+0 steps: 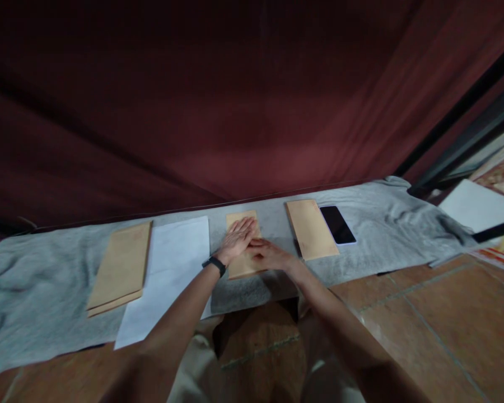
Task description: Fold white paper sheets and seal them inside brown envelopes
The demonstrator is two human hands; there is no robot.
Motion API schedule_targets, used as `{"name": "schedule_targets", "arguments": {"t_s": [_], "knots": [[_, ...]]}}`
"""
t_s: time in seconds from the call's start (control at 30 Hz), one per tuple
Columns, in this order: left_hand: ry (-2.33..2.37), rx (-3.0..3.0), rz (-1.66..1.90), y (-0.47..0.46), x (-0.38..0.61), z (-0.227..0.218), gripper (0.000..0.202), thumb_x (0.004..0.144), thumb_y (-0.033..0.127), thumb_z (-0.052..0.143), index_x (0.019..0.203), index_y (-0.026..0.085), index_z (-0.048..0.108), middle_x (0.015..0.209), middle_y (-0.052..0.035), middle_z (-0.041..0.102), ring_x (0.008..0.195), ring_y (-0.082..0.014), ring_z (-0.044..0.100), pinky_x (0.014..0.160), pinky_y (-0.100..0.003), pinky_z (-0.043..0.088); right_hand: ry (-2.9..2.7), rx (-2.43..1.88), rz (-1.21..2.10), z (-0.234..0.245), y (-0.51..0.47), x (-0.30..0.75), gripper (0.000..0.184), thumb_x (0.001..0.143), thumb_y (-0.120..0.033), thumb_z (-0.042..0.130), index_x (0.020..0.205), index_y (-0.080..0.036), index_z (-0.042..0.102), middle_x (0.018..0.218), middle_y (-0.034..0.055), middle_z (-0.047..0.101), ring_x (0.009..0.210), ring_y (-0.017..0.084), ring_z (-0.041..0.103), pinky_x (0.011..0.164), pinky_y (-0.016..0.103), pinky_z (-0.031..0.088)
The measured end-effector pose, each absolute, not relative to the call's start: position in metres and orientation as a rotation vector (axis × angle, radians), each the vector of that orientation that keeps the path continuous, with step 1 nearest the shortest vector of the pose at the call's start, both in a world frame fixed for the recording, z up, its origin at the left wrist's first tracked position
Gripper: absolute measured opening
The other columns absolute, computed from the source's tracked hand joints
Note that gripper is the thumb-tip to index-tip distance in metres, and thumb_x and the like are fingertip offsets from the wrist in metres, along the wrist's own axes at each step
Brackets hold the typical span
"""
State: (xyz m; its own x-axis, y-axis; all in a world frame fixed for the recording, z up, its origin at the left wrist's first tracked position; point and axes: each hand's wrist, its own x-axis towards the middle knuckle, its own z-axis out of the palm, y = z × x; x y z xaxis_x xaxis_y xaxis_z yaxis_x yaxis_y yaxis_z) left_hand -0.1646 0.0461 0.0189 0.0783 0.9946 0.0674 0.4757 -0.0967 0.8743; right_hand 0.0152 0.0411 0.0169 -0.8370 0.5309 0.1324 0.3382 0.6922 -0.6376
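A tan paper envelope (242, 268) lies flat on the grey cloth in front of me, partly covered by both hands. My left hand (238, 238), with a dark band at the wrist, rests flat on its upper part, fingers stretched out. Just to the right and lower, my right hand (271, 254) touches the same envelope near its right edge; its fingers are extended, with the tips close to the left hand. Nothing shows inside either hand.
Left of the hands are white paper sheets (176, 263) and a stack of tan envelopes (121, 263). To the right lie more tan envelopes (313, 229) beside a phone (338, 225). Grey cloth (382, 224) covers the narrow surface. A dark red curtain (252, 112) hangs behind; tiled floor (445, 313) shows in front.
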Motion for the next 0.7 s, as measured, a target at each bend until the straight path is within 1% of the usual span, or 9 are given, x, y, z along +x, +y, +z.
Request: {"name": "schedule_targets", "arguments": {"t_s": [0.07,0.17,0.23,0.3,0.37,0.43,0.5,0.6,0.7], "knots": [[1.445,1.606,0.999,0.026,-0.164,0.021,0.030,0.084,0.039,0.069,0.114,0.032,0.072,0.142,-0.0008,0.063,0.146,-0.0193,0.041,0.127,-0.036,0.010,-2.520,-0.610,1.032,0.019,0.044,0.020,0.040,0.082,-0.005,0.060,0.115,-0.023,0.075,0.133,0.0052,0.069,0.129,0.020,0.059,0.114,0.038,0.041],[1.424,1.458,1.058,-0.011,-0.162,0.026,0.033,0.078,0.039,0.077,0.109,0.030,0.073,0.140,-0.0032,0.064,0.145,-0.0204,0.044,0.126,-0.035,0.012,-2.415,-0.658,1.257,0.024,0.042,0.029,0.031,0.086,-0.009,0.058,0.102,-0.025,0.079,0.119,0.0030,0.076,0.119,0.020,0.065,0.110,0.039,0.045],[1.409,1.388,1.059,-0.036,-0.160,0.031,0.038,0.072,0.034,0.083,0.108,0.028,0.073,0.140,-0.0059,0.064,0.146,-0.0224,0.042,0.126,-0.034,0.011,-2.374,-0.657,1.344,0.028,0.039,0.036,0.025,0.087,-0.014,0.061,0.100,-0.025,0.079,0.116,0.0026,0.077,0.117,0.020,0.067,0.109,0.039,0.047],[1.388,1.354,1.051,-0.060,-0.160,0.036,0.046,0.065,0.030,0.087,0.109,0.027,0.073,0.141,-0.0078,0.063,0.146,-0.0249,0.041,0.126,-0.036,0.012,-2.374,-0.621,1.357,0.031,0.034,0.044,0.023,0.084,-0.018,0.068,0.103,-0.024,0.079,0.121,0.0034,0.075,0.120,0.021,0.065,0.109,0.038,0.046],[1.359,1.354,1.053,-0.078,-0.161,0.040,0.052,0.061,0.025,0.090,0.110,0.028,0.074,0.141,-0.0084,0.063,0.145,-0.0263,0.043,0.126,-0.037,0.014,-2.415,-0.619,1.320,0.034,0.029,0.050,0.035,0.078,-0.021,0.077,0.113,-0.026,0.076,0.131,0.0030,0.070,0.127,0.021,0.060,0.112,0.038,0.043],[1.361,1.363,1.077,-0.088,-0.164,0.042,0.048,0.063,0.021,0.089,0.108,0.029,0.075,0.137,-0.0078,0.066,0.141,-0.0260,0.048,0.126,-0.038,0.019,-2.485,-0.654,1.263,0.037,0.024,0.054,0.051,0.073,-0.022,0.082,0.122,-0.030,0.071,0.141,0.0015,0.063,0.134,0.021,0.054,0.116,0.039,0.039],[1.400,1.384,1.103,-0.090,-0.165,0.042,0.040,0.068,0.018,0.085,0.104,0.030,0.076,0.129,-0.0063,0.070,0.135,-0.0254,0.054,0.124,-0.039,0.025,-2.551,-0.681,1.184,0.039,0.019,0.056,0.054,0.072,-0.020,0.084,0.124,-0.030,0.069,0.144,0.0013,0.060,0.137,0.021,0.050,0.118,0.039,0.034],[1.437,1.396,1.107,-0.085,-0.166,0.042,0.036,0.067,0.014,0.085,0.098,0.032,0.077,0.121,-0.0040,0.074,0.128,-0.0260,0.059,0.123,-0.040,0.030,-2.582,-0.680,1.074,0.040,0.015,0.056,0.038,0.078,-0.015,0.079,0.115,-0.025,0.071,0.137,0.0032,0.064,0.136,0.021,0.050,0.118,0.040,0.033],[1.425,1.317,1.136,-0.080,-0.166,0.041,0.034,0.067,0.011,0.084,0.093,0.031,0.078,0.118,-0.0039,0.075,0.128,-0.0260,0.060,0.123,-0.040,0.030,-2.555,-0.677,1.003,0.037,0.016,0.053,0.016,0.087,-0.015,0.070,0.101,-0.023,0.072,0.129,0.0048,0.068,0.133,0.020,0.053,0.114,0.039,0.038]]}}
